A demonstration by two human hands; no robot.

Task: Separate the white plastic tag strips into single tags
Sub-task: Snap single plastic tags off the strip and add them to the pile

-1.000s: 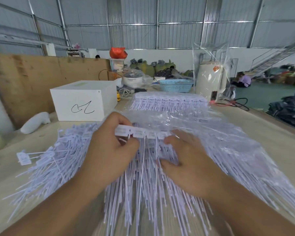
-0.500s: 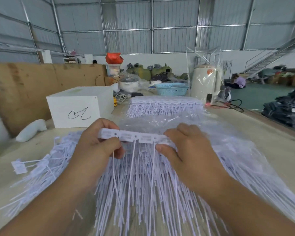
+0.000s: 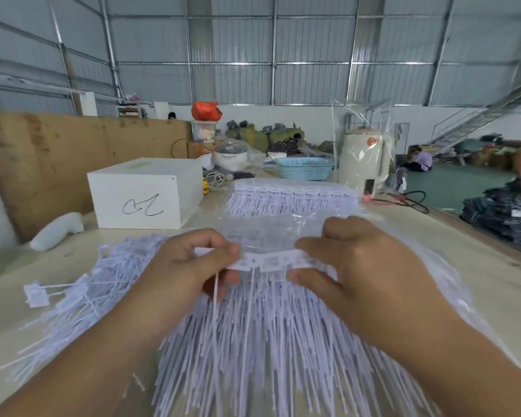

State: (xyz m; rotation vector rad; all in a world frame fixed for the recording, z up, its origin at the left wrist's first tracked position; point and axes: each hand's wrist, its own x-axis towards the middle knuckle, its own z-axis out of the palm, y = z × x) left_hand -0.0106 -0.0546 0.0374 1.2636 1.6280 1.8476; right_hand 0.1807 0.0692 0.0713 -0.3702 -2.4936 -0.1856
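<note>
white plastic, a short tag strip stretched between my two hands just above the heap. my left hand pinches its left end, thumb on the near side and fingers curled over the top, with one thin tail hanging down past my thumb. my right hand grips the right end the same way, thumb underneath, fingers folded over the far edge. below the strip lies the big pile of tags, tails fanning toward me across the table, part of it under clear plastic wrap. loose single tags lie off to the left. farther back sits another stack of strips, with a white box to its left and a blue basket behind.
</note>
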